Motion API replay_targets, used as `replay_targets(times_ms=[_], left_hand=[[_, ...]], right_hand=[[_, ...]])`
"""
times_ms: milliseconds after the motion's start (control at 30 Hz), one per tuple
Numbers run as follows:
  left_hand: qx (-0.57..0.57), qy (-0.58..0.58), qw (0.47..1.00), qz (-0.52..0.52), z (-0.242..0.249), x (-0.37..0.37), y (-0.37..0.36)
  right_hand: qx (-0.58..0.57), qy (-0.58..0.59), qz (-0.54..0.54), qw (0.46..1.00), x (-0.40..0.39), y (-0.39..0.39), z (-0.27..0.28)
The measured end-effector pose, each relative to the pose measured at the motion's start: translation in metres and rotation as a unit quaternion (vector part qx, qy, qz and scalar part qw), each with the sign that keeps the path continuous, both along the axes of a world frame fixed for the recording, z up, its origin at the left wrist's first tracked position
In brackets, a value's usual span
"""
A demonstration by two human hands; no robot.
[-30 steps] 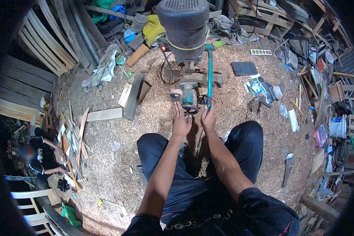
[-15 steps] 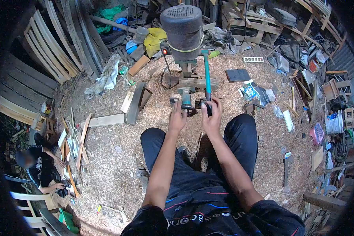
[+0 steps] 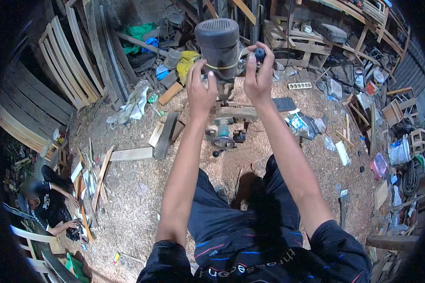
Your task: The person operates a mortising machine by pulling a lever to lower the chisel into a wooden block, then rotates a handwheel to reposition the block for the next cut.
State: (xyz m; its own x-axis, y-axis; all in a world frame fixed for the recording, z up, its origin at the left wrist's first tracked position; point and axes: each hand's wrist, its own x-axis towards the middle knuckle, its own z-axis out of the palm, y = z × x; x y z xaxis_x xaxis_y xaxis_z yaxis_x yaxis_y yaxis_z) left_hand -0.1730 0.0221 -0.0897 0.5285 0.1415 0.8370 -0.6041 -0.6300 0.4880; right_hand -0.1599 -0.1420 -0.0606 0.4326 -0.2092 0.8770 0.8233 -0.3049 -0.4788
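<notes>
A floor-standing machine with a dark upright motor point(image 3: 217, 42) stands in front of me. My left hand point(image 3: 202, 94) is raised at the motor's left side, its fingers apart and slightly bent, overlapping the motor in this view. On the other side, my right hand point(image 3: 259, 78) has its fingers curled round the dark end of the lever handle point(image 3: 259, 54). Below, a piece of wood point(image 3: 238, 112) lies across the machine's teal clamp point(image 3: 223, 128). A handwheel point(image 3: 223, 142) faces me at the clamp's front, between my forearms.
Wood shavings cover the floor. A dark plank point(image 3: 166, 134) and a pale board point(image 3: 127, 154) lie to the left. A power strip point(image 3: 300, 86) and plastic packaging point(image 3: 303, 123) are on the right. At lower left, a person point(image 3: 49, 203) sits beside loose wood strips.
Both hands have risen from low by the handwheel to the motor's height. The lever has swung up with my right hand, and my left hand has come away from the wheel.
</notes>
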Motion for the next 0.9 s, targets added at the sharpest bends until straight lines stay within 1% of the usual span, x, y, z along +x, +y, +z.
replay_targets(times_ms=[67, 133, 167, 233, 267, 300, 400, 533, 567, 667, 700, 800, 833, 867, 900], left_hand=[[0.029, -0.068, 0.997, 0.005, 0.03, 0.028, -0.003], [0.032, -0.1, 0.994, 0.007, 0.057, 0.052, -0.01], [0.033, -0.114, 0.993, 0.008, 0.068, 0.063, -0.013], [0.066, -0.098, 0.993, 0.016, 0.079, 0.087, -0.015], [0.082, -0.088, 0.992, 0.021, 0.082, 0.098, -0.016], [0.106, -0.092, 0.989, 0.037, 0.084, 0.106, -0.017], [0.133, -0.087, 0.986, 0.056, 0.081, 0.119, -0.018], [0.135, -0.1, 0.985, 0.035, 0.08, 0.125, -0.015], [0.131, -0.113, 0.985, 0.027, 0.08, 0.127, -0.014], [0.126, -0.126, 0.984, 0.024, 0.078, 0.13, -0.014], [0.125, -0.138, 0.982, 0.028, 0.079, 0.131, -0.014], [0.114, -0.137, 0.984, 0.029, 0.083, 0.131, -0.016], [0.123, -0.144, 0.981, 0.038, 0.086, 0.131, -0.016], [0.126, -0.147, 0.98, 0.037, 0.088, 0.13, -0.015], [0.128, -0.148, 0.98, 0.035, 0.09, 0.131, -0.014]], right_hand=[[-0.019, -0.023, -0.031, 0.999, 0.023, -0.001, 0.02], [-0.034, -0.047, -0.077, 0.995, 0.043, -0.001, 0.041], [-0.06, -0.052, -0.09, 0.993, 0.051, -0.002, 0.048], [-0.103, -0.065, -0.11, 0.986, 0.068, -0.006, 0.055], [-0.125, -0.071, -0.12, 0.982, 0.078, -0.008, 0.055], [-0.173, -0.034, -0.133, 0.975, 0.09, -0.013, 0.055], [-0.232, 0.018, -0.13, 0.964, 0.123, -0.025, 0.053], [-0.282, 0.102, -0.113, 0.947, 0.164, -0.038, 0.069], [-0.299, 0.108, -0.134, 0.939, 0.179, -0.039, 0.069], [-0.339, 0.126, -0.128, 0.923, 0.22, -0.048, 0.069], [-0.354, 0.158, -0.116, 0.914, 0.221, -0.049, 0.074], [-0.424, 0.156, -0.169, 0.876, 0.293, -0.061, 0.054], [-0.446, 0.163, -0.157, 0.866, 0.3, -0.063, 0.051], [-0.429, 0.158, -0.128, 0.88, 0.313, -0.063, 0.042], [-0.412, 0.154, -0.099, 0.893, 0.346, -0.066, 0.022]])
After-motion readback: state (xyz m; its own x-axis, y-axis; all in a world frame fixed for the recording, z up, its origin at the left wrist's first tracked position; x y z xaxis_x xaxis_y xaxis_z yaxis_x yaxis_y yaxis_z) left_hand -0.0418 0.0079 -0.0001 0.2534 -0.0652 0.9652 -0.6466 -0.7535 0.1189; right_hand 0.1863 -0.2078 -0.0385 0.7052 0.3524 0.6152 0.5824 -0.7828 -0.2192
